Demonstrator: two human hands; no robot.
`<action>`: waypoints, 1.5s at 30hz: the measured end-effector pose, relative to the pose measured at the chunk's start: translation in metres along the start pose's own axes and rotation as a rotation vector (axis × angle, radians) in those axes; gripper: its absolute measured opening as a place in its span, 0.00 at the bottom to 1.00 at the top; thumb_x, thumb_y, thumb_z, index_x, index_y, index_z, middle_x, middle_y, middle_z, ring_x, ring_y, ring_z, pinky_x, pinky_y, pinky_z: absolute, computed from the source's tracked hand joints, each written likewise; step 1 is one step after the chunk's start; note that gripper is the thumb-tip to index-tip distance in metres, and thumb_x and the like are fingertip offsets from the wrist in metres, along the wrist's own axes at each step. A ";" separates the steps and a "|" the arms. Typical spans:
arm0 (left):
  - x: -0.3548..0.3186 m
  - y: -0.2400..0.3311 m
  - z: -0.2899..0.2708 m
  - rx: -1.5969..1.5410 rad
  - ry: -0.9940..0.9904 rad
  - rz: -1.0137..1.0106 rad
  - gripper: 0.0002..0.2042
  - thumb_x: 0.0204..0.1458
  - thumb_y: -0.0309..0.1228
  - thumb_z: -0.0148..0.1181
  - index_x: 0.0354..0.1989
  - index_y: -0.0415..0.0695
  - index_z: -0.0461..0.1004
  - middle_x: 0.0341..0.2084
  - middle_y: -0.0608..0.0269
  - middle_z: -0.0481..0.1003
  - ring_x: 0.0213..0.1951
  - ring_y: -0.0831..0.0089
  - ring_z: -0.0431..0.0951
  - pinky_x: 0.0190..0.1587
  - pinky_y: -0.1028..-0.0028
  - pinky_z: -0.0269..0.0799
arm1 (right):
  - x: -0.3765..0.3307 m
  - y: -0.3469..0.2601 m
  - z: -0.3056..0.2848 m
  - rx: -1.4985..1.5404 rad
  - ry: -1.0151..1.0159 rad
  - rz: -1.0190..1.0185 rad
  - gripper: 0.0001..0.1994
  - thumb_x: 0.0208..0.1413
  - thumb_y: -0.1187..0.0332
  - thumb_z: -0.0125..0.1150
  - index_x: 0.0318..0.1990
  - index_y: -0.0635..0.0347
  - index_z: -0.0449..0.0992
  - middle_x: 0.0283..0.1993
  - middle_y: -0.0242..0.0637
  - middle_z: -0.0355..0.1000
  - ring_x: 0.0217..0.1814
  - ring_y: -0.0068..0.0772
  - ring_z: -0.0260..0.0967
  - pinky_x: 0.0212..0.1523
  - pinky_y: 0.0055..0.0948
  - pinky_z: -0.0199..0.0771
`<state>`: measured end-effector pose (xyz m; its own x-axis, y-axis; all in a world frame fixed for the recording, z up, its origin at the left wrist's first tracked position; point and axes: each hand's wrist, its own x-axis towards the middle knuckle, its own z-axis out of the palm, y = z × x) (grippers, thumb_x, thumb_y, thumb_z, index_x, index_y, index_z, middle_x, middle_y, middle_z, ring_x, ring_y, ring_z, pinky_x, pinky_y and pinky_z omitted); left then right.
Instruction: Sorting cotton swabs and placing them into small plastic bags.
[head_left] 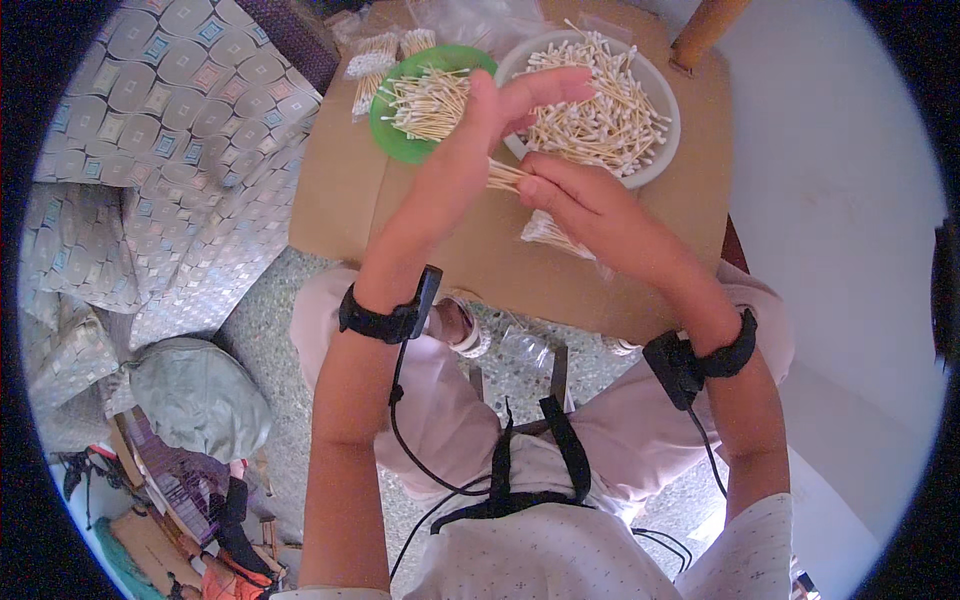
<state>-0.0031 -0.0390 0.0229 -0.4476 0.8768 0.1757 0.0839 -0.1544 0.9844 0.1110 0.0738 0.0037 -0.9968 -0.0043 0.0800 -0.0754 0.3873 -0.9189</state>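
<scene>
My right hand (585,205) is closed round a small bundle of cotton swabs (504,177), which points left toward my other palm. My left hand (490,110) has its fingers stretched out to the right, with its palm beside the bundle's left end; whether they touch is hidden. Behind the left hand stands a green bowl (392,140) of loose swabs. To its right, a larger white bowl (673,105) is heaped with more, partly covered by my left fingers. Just below my right hand lies another bunch of swabs (545,232), seemingly in clear plastic.
Cardboard (400,222) covers the small table. Packed swab bundles (372,60) and clear plastic bags (480,22) lie at its far side. A wooden leg (705,35) rises at the far right corner. Patterned fabric (190,130) stands at the left, a white wall (830,200) at the right.
</scene>
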 end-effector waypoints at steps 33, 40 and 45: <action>-0.002 -0.033 0.002 0.416 0.290 -0.003 0.12 0.54 0.36 0.51 0.38 0.43 0.75 0.40 0.62 0.74 0.44 0.68 0.71 0.46 0.69 0.65 | 0.013 0.008 -0.026 0.758 0.182 0.389 0.16 0.59 0.58 0.47 0.48 0.58 0.65 0.26 0.25 0.61 0.22 0.17 0.56 0.19 0.17 0.59; -0.001 -0.038 0.008 1.187 0.151 0.273 0.07 0.44 0.30 0.57 0.33 0.46 0.76 0.34 0.65 0.73 0.38 0.64 0.71 0.40 0.66 0.64 | 0.021 0.036 -0.044 0.843 0.639 0.356 0.11 0.58 0.62 0.47 0.41 0.59 0.67 0.24 0.27 0.61 0.16 0.16 0.52 0.15 0.20 0.55; 0.002 -0.026 0.009 1.360 0.072 0.177 0.04 0.40 0.26 0.57 0.27 0.44 0.74 0.30 0.62 0.71 0.38 0.64 0.71 0.39 0.67 0.64 | 0.017 0.017 -0.040 0.493 0.573 0.405 0.13 0.58 0.57 0.48 0.34 0.59 0.68 0.18 0.28 0.58 0.12 0.20 0.51 0.13 0.24 0.55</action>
<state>0.0014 -0.0289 -0.0027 -0.3814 0.8602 0.3383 0.9237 0.3402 0.1764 0.0939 0.1169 0.0049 -0.7920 0.5655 -0.2301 0.1486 -0.1871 -0.9710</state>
